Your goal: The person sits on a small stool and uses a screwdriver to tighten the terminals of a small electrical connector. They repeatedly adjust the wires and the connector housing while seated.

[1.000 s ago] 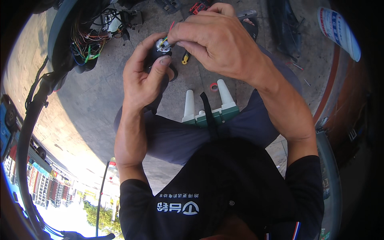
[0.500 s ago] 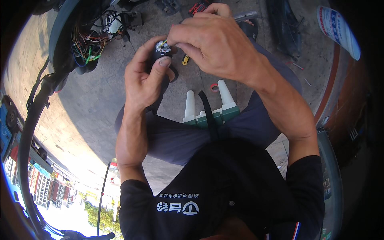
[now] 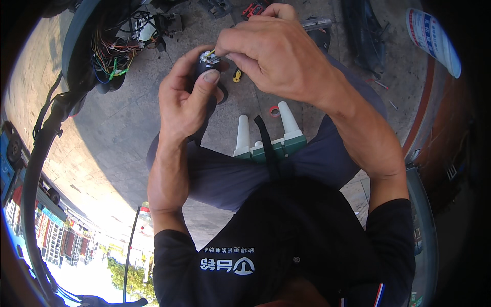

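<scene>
Far left, a bundle of coloured wires (image 3: 110,53) hangs out of an opened dark housing, well apart from the hands. Next over, the left hand (image 3: 184,102) is wrapped shut around a small black cylindrical part (image 3: 207,69), thumb pressed on its side, held up in front of the chest over the paved ground (image 3: 102,133). The part's long axis runs roughly away from the person, w/ its metal top end (image 3: 208,58) pointing up toward the other hand.

Right hand (image 3: 276,56) sits just above and to the right of that end, fingers pinched together on something thin and pale at the metal face; can't tell what exactly, too small. So the working point lies just left of and below the right fingertips, touching or nearly so. Right hand does the fine work, left only steadies.

Below the hands, a yellow-handled tool (image 3: 237,75) and a red tape roll (image 3: 274,111) lie on the ground. Beneath the person, a green-and-white stool (image 3: 266,146).
</scene>
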Demonstrator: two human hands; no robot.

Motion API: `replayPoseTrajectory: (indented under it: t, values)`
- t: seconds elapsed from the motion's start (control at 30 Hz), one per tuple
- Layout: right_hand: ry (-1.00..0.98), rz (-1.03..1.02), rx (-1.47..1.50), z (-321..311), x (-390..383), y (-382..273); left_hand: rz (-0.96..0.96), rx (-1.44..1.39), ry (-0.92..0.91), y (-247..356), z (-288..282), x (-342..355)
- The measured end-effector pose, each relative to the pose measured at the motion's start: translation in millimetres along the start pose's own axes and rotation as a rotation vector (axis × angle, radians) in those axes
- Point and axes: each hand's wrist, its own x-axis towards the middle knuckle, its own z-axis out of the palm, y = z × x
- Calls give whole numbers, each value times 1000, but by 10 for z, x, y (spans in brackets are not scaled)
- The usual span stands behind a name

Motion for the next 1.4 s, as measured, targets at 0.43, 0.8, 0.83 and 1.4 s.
replayPoseTrajectory:
  t: [0.43, 0.8, 0.83, 1.4]
  values:
    - [0, -30, -104, 22, 3, 20, -16, -32, 7, 34, 2, 14]
    - [124, 138, -15, 80, -40, 69, -169, -588, -101, 49, -25, 82]
    - [118, 130, 0, 75, -38, 76, -194, -633, -100, 51, -21, 82]
    - [181, 99, -33, -92, -4, 186, -213, -326, -48, 113, 6, 72]
